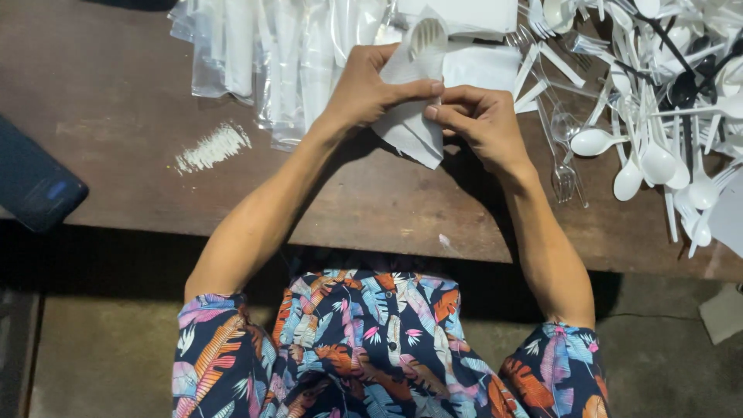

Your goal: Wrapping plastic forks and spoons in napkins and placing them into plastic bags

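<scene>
Both my hands meet over the far middle of a brown wooden table (116, 101). My left hand (364, 89) grips a white paper napkin (410, 128) wrapped around a white plastic fork (426, 35), whose tines stick out at the top. My right hand (480, 120) pinches the same napkin at its right edge, thumb and fingers closed on the fold. The napkin's lower corner hangs down toward me.
A heap of clear plastic sleeves (263, 54) lies at the far left. White plastic spoons (658, 155), clear forks (565, 174) and some black cutlery (685, 85) are piled at the right. A stack of white napkins (472, 15) sits behind my hands. A dark phone (35, 182) rests at the left edge.
</scene>
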